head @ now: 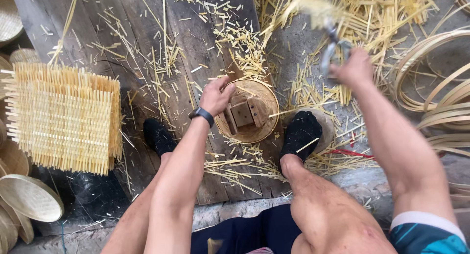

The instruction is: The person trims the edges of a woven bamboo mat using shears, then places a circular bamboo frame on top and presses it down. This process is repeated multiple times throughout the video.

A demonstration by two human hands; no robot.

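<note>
Round woven bamboo basket [254, 131]: lying on the wooden boards [147, 48] between the person's two black-socked feet, a small wooden block form [243, 114] sitting on its middle. The left hand [215, 95] is pressing on the basket's left rim, fingers curled over the edge and gripping it. The right hand [355, 68] is lifting metal shears [333, 48] off to the far right, fingers clenched round the handles; the blades are blurred, so their opening cannot be told.

Step, as judged: trimming protruding strip ends around the rim appears to be under way. The next cut would call for bringing the shears back to the rim while the left hand is turning and steadying the basket.

Surroundings: cut bamboo offcuts [245, 43] are littering the boards and ground all round the basket. A square woven mat [63, 117] is lying at left, finished round trays [29, 197] stacking at near left. Coiled bamboo hoops [435, 87] are resting at right. The right foot [302, 131] is standing just beside the basket, crowding that side of the rim.
</note>
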